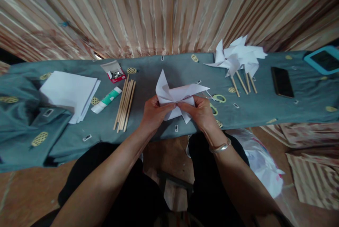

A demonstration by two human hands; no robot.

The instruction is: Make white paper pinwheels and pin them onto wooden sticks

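Between my two hands is a white paper pinwheel [182, 93] without a stick, its folded blades pointing outward. My left hand [156, 111] grips its left side, the thumb pressed near the centre. From the right, my right hand [198, 111] pinches it too, and both thumb tips meet at the middle. My fingers underneath the paper are hidden. Just beyond my right hand lie scissors [219, 98] with light green handles, partly covered by the hand and paper. Left of my left hand is a row of several thin wooden sticks [125, 105].
On the cloth-covered table [148, 66] are a stack of white paper [70, 93], a glue stick [106, 100] and a red box of small metal pieces [116, 74]. To the right lie several finished pinwheels [238, 55], a phone [282, 82] and a blue-framed device [324, 60]. A curtain [159, 11] hangs behind.
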